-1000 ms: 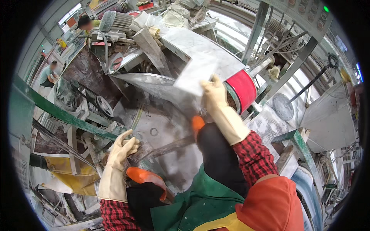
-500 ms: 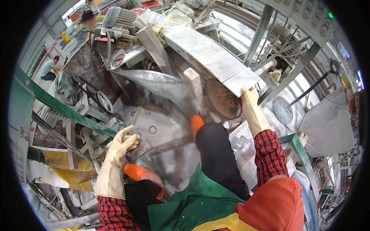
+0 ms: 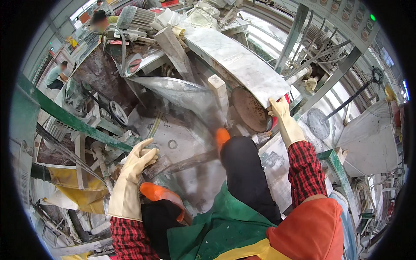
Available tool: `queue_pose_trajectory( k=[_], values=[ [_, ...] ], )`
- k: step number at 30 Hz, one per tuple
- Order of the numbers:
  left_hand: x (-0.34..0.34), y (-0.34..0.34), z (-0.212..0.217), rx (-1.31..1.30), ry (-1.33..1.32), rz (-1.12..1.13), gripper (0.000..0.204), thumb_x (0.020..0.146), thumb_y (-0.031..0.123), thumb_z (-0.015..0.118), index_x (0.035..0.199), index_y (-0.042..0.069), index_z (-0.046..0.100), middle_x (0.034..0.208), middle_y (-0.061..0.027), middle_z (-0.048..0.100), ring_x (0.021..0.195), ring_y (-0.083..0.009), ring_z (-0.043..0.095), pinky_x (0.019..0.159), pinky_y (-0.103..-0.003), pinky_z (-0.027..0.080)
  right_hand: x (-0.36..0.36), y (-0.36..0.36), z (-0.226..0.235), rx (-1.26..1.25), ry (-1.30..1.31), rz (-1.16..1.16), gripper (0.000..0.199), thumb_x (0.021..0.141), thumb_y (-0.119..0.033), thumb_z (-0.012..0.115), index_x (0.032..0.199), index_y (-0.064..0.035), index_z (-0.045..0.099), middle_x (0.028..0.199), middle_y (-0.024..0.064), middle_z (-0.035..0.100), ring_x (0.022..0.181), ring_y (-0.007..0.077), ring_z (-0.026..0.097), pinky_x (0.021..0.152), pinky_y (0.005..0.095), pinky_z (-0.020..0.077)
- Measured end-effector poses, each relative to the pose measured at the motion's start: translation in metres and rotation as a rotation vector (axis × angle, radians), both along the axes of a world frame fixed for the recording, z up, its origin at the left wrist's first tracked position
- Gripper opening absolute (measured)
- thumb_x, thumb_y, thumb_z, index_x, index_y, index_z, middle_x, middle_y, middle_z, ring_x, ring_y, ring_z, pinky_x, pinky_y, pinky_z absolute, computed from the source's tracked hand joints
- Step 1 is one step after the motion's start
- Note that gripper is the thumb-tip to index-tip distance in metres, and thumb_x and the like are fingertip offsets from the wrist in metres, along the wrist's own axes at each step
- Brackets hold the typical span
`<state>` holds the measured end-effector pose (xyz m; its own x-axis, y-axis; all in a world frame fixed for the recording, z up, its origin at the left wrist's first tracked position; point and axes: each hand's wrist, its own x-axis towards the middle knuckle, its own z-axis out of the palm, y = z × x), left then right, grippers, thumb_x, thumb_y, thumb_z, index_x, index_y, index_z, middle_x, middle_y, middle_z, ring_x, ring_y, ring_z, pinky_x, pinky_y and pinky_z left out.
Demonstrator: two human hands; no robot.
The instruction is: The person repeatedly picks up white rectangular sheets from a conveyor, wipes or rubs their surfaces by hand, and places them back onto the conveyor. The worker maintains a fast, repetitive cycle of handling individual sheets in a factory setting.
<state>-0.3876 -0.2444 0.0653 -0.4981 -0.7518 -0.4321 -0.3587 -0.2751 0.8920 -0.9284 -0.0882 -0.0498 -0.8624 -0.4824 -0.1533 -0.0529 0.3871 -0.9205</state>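
A long pale stone slab (image 3: pixel 236 58) with faint grey veining lies on a narrow raised bed, running from far centre toward my right side. My right hand (image 3: pixel 281 113), in a cream rubber glove, is at its near end, fingers bent over the corner and closed on the edge. Below that end sits a round, rusty brown disc or pan (image 3: pixel 250 110) with a red rim partly showing by my wrist. My left hand (image 3: pixel 136 167), gloved alike, hovers beside a green metal rail (image 3: pixel 82 117) with fingers apart and holds nothing.
A wooden post (image 3: pixel 218 93) and a grey sheet (image 3: pixel 173 89) stand ahead of my orange boots (image 3: pixel 162 193). A control panel (image 3: pixel 346 19) on metal posts rises at right, near a fan (image 3: pixel 377 76). Other people (image 3: pixel 56 76) are at far left.
Cross seams on the pale stone surface no longer show; it looks like one continuous, greyer piece. My right hand's fingers have shifted slightly left at its end. My left hand has barely moved.
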Motion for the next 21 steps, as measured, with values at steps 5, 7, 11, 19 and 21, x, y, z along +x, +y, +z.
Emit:
queue_pose_trajectory(
  k=[5, 7, 11, 19, 21],
  values=[
    [0.021, -0.003, 0.023, -0.128, 0.073, 0.118, 0.054, 0.098, 0.024, 0.067, 0.144, 0.004, 0.049, 0.117, -0.0104, 0.069, 0.095, -0.0147, 0.066, 0.085, -0.028, 0.056, 0.012, -0.002, 0.011, -0.098, 0.138, -0.050, 0.057, 0.090, -0.029, 0.069, 0.137, -0.0038, 0.048, 0.069, 0.0131, 0.067, 0.049, 0.0226, 0.063, 0.044, 0.0345, 0.0493],
    [0.036, -0.003, 0.046, -0.234, 0.155, 0.234, 0.051, 0.100, 0.030, 0.063, 0.142, 0.005, 0.052, 0.121, -0.0105, 0.068, 0.098, -0.0151, 0.066, 0.089, -0.030, 0.055, 0.008, 0.003, 0.017, -0.123, 0.226, -0.083, 0.063, 0.089, -0.031, 0.070, 0.142, -0.0046, 0.049, 0.070, 0.0119, 0.067, 0.051, 0.0217, 0.063, 0.045, 0.0328, 0.0488],
    [0.134, 0.015, 0.046, -0.305, 0.086, 0.601, 0.049, 0.100, 0.033, 0.064, 0.142, 0.011, 0.053, 0.117, -0.0069, 0.070, 0.096, -0.0130, 0.066, 0.086, -0.027, 0.055, 0.077, -0.035, 0.062, -0.381, 0.058, 0.186, 0.061, 0.091, -0.028, 0.070, 0.143, -0.0023, 0.050, 0.070, 0.0060, 0.064, 0.053, 0.0136, 0.059, 0.048, 0.0296, 0.0462],
    [0.495, 0.147, -0.068, -0.641, -0.778, 0.966, 0.058, 0.096, 0.032, 0.067, 0.144, 0.005, 0.050, 0.134, -0.0179, 0.062, 0.121, -0.0280, 0.060, 0.102, -0.039, 0.047, 0.235, -0.136, 0.086, -0.246, -0.129, 0.855, 0.044, 0.091, -0.021, 0.069, 0.131, -0.0037, 0.062, 0.089, 0.0083, 0.070, 0.088, 0.0176, 0.068, 0.079, 0.0273, 0.0540],
    [0.445, 0.187, -0.038, -0.523, -1.386, 0.845, 0.068, 0.094, 0.047, 0.063, 0.146, 0.004, 0.048, 0.143, -0.0245, 0.053, 0.131, -0.0369, 0.051, 0.111, -0.043, 0.040, 0.265, -0.135, 0.088, -0.205, -0.303, 0.951, 0.041, 0.094, -0.019, 0.067, 0.133, -0.0048, 0.061, 0.094, 0.0121, 0.071, 0.090, 0.0189, 0.069, 0.078, 0.0273, 0.0553]
  ],
)
